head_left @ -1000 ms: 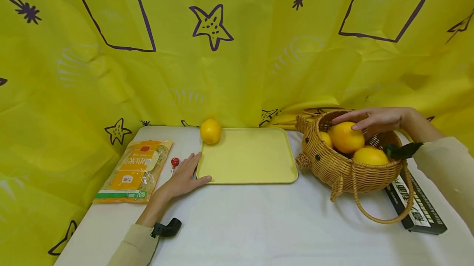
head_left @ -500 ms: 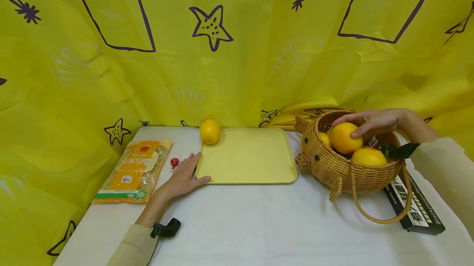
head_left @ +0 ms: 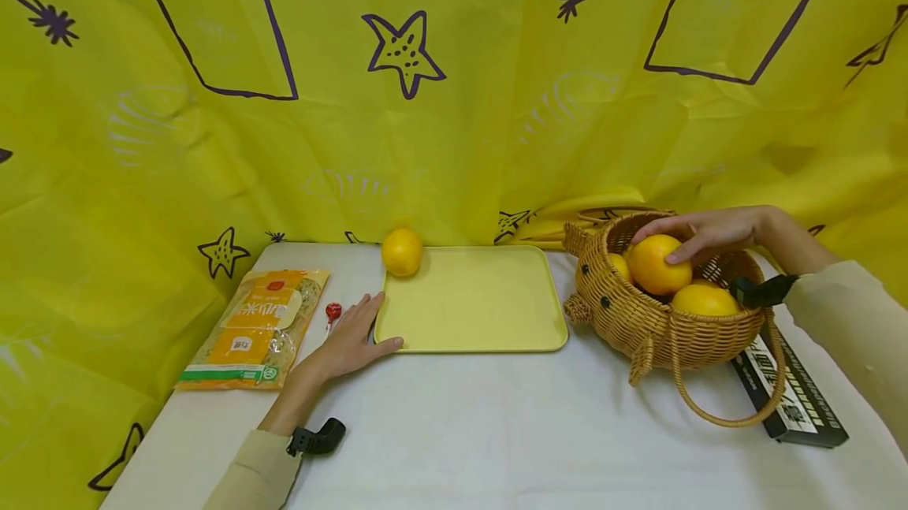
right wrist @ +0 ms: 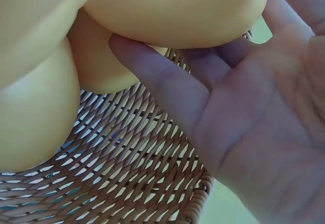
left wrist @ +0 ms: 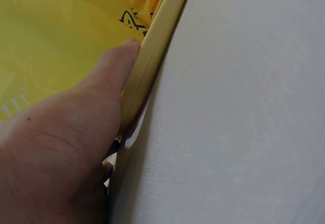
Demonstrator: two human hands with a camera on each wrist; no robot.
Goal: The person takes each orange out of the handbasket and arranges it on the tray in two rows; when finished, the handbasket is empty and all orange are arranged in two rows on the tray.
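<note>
Orange (head_left: 658, 269): topmost fruit in the wicker basket (head_left: 649, 330), at the right of the worktop (head_left: 496, 431); rests among other oranges.
Right hand (head_left: 720, 228): pinching that orange, fingers round its far side, thumb on its near face.
Change at right: a second ago the fingers lay flatter over the fruit, thumb near its top; thumb now sits lower and the grip is closer. Orange itself barely differs in position.
Left hand (head_left: 351, 340): fingers straight, thumb set apart, resting at the left edge of the yellow tray (head_left: 471, 301); same pose as in the earlier frames.
Left wrist view: thumb against the tray's raised rim, seen side-on; head view gives only the top.
Right wrist view: basket's woven inside and a digit along the orange's lower edge; which digit, cannot tell. Four rounded yellow surfaces crowd there.
Basket contents: head view shows three oranges plainly, including the held one, plus a sliver behind the front one.
Basket form: animal face with ears and snout; handle hangs on the near side.
Lone orange (head_left: 401, 251): at the tray's far left corner.
Left of tray: lollipop (head_left: 333, 311), packaged bag (head_left: 255, 329).
Under basket's right side: black box (head_left: 790, 400), partly hidden.
</note>
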